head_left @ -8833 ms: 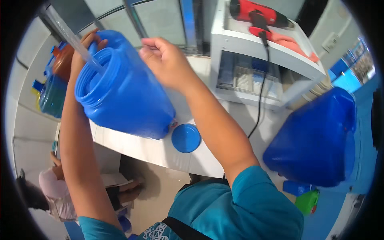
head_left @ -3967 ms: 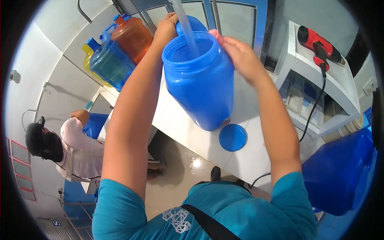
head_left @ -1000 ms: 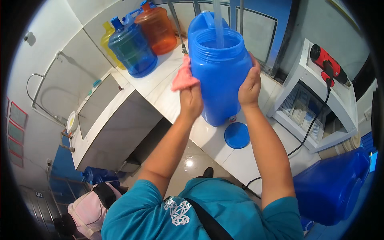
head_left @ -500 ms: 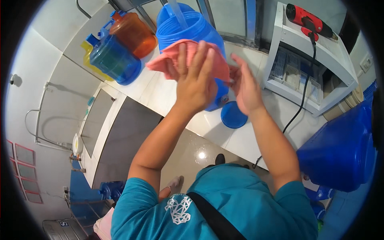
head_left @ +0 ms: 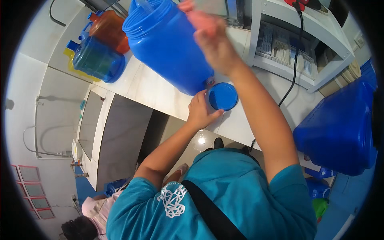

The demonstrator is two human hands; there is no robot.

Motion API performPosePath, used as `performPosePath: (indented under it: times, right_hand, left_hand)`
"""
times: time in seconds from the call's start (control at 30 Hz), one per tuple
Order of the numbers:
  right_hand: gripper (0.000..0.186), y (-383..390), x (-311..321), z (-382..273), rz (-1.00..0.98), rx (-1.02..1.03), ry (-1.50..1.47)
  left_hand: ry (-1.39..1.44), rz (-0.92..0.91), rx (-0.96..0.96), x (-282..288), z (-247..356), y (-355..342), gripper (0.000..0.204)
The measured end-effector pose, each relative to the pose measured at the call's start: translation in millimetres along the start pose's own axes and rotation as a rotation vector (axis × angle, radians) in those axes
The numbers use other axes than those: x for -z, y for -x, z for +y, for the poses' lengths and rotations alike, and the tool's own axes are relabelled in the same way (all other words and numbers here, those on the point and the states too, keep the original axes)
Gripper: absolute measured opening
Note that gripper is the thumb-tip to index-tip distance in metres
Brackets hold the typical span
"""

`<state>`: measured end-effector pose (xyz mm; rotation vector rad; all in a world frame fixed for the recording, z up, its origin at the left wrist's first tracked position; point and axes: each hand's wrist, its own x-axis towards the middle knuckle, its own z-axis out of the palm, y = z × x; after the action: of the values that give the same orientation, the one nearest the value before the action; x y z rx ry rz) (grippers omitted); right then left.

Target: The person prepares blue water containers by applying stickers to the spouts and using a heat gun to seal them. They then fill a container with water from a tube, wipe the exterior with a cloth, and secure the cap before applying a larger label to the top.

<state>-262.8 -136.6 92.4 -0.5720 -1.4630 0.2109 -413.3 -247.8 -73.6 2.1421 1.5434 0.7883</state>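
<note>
A large blue plastic container (head_left: 168, 52) stands on the white counter, its threaded mouth uncovered with a clear tube-like piece in it. My right hand (head_left: 218, 50) is raised at the container's right side and closed on a pink cloth (head_left: 204, 22); both are smeared by motion. Below the container, my left hand (head_left: 201, 110) curls round the left edge of a round blue lid (head_left: 223, 97), thumb at its near side. Close to the lid, a small spout (head_left: 210, 81) shows low on the container.
Blue (head_left: 98, 60) and orange (head_left: 110, 30) water jugs stand left. At right is a white rack (head_left: 296, 70) with baskets, a red tool (head_left: 296, 2) on top, its black cord (head_left: 294, 76) crossing the counter. A big blue container (head_left: 336, 124) stands right; another person (head_left: 96, 216) is lower left.
My left hand has left the cloth and come down to the blue lid. My right hand now holds the cloth, farther up. The view has shifted, and another person shows more at lower left.
</note>
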Motion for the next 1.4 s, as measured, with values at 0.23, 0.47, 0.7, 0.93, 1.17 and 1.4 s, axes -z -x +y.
performPosePath:
  times: [0.23, 0.47, 0.7, 0.93, 1.17, 1.4]
  right_hand:
    - [0.036, 115, 55, 29, -0.333, -0.472, 0.307]
    - [0.031, 177, 82, -1, -0.256, -0.802, -0.256]
    - [0.036, 122, 87, -28, -0.352, -0.285, 0.094]
    - [0.042, 55, 93, -63, -0.524, -0.24, 0.095]
    - [0.04, 115, 91, -95, -0.509, -0.284, 0.064]
    - [0.034, 40, 28, -48, -0.105, 0.002, 0.063]
  left_hand:
    - [-0.207, -0.017, 0.092, -32, 19, -11, 0.116]
    - [0.659, 0.086, -0.093, -12, 55, -31, 0.095]
    - [1.939, -0.057, 0.113, 10, 102, -54, 0.064]
    - [2.045, -0.187, 0.295, 14, 132, -54, 0.065]
    - [2.044, -0.165, 0.351, 10, 80, -50, 0.066]
    - [1.072, 0.069, -0.058, -60, 46, -4, 0.091]
